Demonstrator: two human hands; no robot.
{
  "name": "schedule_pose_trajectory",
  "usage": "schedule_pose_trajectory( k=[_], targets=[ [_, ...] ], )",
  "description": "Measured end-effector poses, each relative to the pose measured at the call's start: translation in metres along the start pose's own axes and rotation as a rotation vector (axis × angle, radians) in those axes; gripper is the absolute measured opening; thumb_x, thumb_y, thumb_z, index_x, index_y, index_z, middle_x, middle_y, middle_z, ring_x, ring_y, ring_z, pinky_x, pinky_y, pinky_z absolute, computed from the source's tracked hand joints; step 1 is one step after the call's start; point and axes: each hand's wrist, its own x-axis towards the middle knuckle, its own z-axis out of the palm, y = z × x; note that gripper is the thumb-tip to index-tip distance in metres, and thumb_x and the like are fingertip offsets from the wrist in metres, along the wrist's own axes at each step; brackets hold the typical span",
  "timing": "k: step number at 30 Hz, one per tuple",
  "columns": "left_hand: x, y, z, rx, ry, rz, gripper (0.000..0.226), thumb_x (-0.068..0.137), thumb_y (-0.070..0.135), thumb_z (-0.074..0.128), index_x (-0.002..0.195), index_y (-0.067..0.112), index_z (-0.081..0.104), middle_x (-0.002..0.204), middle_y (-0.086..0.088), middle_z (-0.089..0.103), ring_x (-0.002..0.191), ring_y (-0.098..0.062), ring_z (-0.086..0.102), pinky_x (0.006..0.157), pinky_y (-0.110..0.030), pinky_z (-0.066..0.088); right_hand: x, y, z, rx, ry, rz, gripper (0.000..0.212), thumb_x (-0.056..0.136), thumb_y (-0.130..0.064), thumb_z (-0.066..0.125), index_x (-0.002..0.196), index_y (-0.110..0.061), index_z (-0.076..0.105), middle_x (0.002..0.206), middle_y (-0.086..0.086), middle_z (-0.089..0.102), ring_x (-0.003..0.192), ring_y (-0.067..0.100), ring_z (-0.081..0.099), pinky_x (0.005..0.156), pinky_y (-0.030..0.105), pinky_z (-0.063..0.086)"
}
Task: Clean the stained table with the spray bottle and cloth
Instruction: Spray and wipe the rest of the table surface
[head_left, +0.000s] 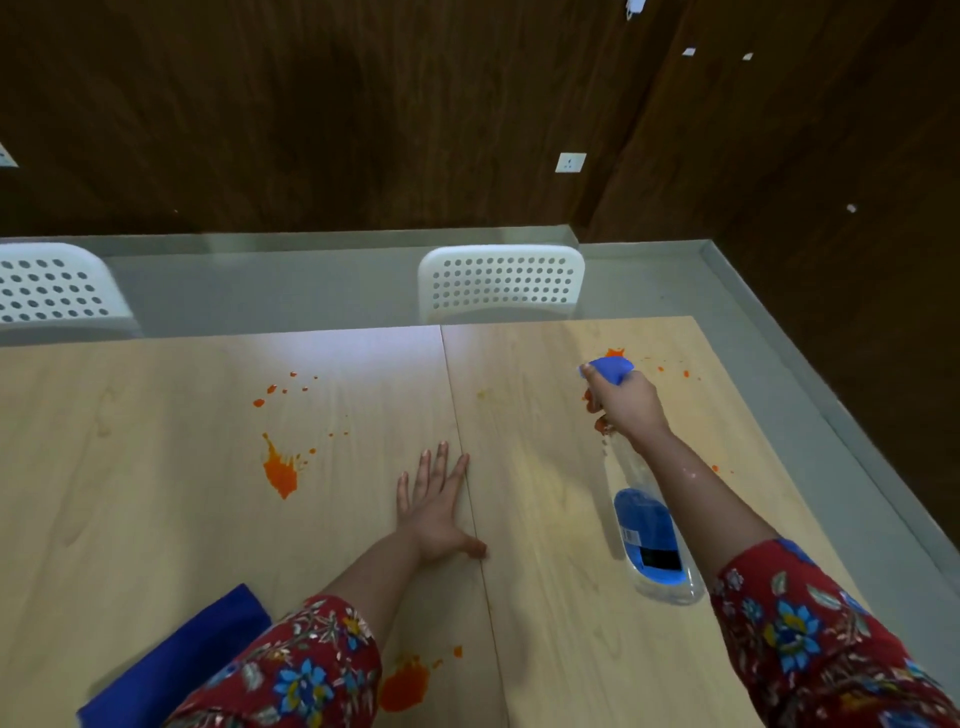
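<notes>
One spray bottle (644, 525) is in the air over the right half of the worktop (156, 467), tilted so that its blue spray head points away and its clear base, with blue liquid in it, comes back toward the person. The right hand (631, 405) grips it round the neck, fingers curled, with one fingertip reaching over the front of the blue head. The left hand (441, 504) lies flat on the worktop beside the seam between the two wooden boards, all five fingers straight and spread, holding nothing.

One blue cloth (176, 660) lies at the near left edge of the worktop, partly under the left sleeve (311, 670), well apart from the bottle.

Four larger orange stains show:
- a long splat (280, 470) left of the flat hand
- a round patch (405, 686) at the near edge
- a splat (615, 353) just past the spray head
- a stain (602, 426) partly hidden under the right hand

Small orange drops (270, 389) are scattered round them; they are too many and too fine to count.

Two white chairs with perforated backs stand at the far side, one (501, 283) behind the right board and one (52, 291) at the left.
</notes>
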Motion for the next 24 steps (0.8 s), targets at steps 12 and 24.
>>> schedule_pose_trajectory(
  k=[12, 24],
  targets=[
    [-0.003, 0.000, 0.000, 0.031, 0.006, 0.014, 0.131, 0.063, 0.069, 0.072, 0.149, 0.034, -0.022, 0.149, 0.005, -0.042, 0.134, -0.015, -0.040, 0.110, -0.043, -0.022, 0.008, 0.037, -0.066, 0.097, 0.264, 0.014, 0.050, 0.090, -0.052, 0.056, 0.085, -0.003, 0.066, 0.067, 0.006, 0.063, 0.050, 0.020, 0.058, 0.052, 0.028, 0.046],
    [-0.010, -0.001, -0.004, 0.044, -0.013, 0.038, 0.135, 0.062, 0.068, 0.073, 0.148, 0.029, -0.023, 0.150, 0.003, -0.041, 0.139, -0.020, -0.035, 0.114, -0.046, -0.018, -0.004, 0.081, -0.125, -0.155, 0.460, 0.148, 0.048, 0.095, -0.049, 0.045, 0.074, -0.007, 0.056, 0.067, 0.015, 0.067, 0.061, 0.027, 0.067, 0.062, 0.030, 0.049]
  ],
)
